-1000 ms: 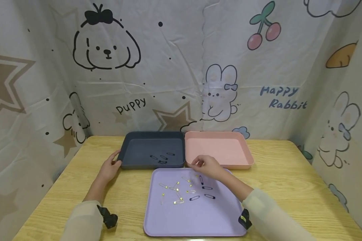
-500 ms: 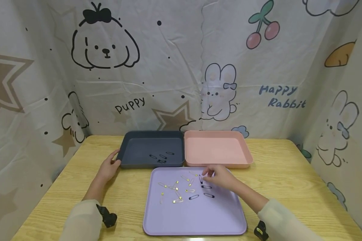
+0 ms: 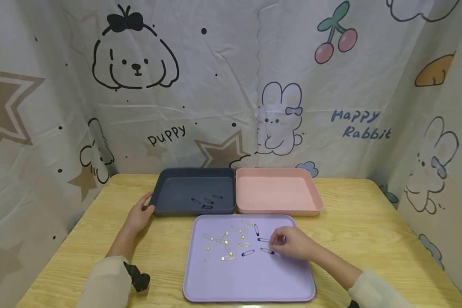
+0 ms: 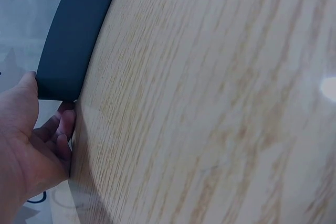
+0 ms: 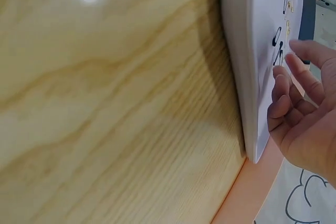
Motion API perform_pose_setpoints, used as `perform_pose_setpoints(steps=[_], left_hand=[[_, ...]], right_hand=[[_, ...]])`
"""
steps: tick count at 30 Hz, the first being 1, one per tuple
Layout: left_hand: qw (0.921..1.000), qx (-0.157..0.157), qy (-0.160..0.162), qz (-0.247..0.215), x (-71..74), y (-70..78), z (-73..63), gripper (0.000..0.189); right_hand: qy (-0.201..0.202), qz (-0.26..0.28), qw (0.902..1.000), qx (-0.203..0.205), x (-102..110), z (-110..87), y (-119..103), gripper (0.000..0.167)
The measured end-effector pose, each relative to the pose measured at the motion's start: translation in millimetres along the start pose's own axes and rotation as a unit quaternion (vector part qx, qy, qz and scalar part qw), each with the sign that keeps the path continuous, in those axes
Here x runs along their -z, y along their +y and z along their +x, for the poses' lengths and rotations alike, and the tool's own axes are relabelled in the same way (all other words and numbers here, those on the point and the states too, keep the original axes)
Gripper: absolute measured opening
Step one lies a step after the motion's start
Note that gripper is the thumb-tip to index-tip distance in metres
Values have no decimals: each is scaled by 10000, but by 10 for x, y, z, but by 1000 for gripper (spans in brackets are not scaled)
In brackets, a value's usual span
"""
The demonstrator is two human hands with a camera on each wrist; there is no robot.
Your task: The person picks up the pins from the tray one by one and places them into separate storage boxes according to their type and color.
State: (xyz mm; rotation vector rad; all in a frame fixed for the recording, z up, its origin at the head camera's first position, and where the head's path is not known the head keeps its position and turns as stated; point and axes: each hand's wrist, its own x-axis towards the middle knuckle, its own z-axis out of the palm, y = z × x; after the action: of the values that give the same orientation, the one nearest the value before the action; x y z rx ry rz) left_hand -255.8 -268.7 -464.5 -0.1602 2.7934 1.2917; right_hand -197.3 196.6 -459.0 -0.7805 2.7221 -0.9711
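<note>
My right hand [image 3: 294, 243] is over the right side of the lavender tray [image 3: 231, 282], its fingertips right at the ends of two black safety pins [image 3: 267, 251]. In the right wrist view the thumb and fingers are spread apart, with nothing between them. Two other black safety pins [image 3: 248, 253] lie nearby. Several gold safety pins [image 3: 244, 244] are scattered to the left of them. My left hand [image 3: 139, 219] holds the near left corner of the dark blue tray [image 3: 177, 186], which contains several black pins [image 3: 208, 201]. In the left wrist view its fingers bend around that corner [image 4: 58, 90].
A pink tray [image 3: 277, 190] with a bare floor stands against the dark blue tray's right side, behind the lavender one. All three sit on a wood-grain table [image 3: 350, 231]. A printed curtain [image 3: 223, 85] hangs behind the table and along both sides.
My right hand has moved from the pink tray's near left corner toward me and to the right, down to the black pins. A gold pin it covered now shows. The left hand stays put.
</note>
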Motion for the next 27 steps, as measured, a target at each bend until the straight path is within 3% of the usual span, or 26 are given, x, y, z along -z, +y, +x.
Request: perform_pose_setpoints(steps=[8,27], left_hand=[[10000,22,-27,11,-6,5,-2,56],[10000,-17,-16,-12,-8,3,-1,56]], right_hand=[[-107,-467,9988,-70,-35,-118,-7,11],[-52,-635,9979,-131,-82,-108,-82,10]])
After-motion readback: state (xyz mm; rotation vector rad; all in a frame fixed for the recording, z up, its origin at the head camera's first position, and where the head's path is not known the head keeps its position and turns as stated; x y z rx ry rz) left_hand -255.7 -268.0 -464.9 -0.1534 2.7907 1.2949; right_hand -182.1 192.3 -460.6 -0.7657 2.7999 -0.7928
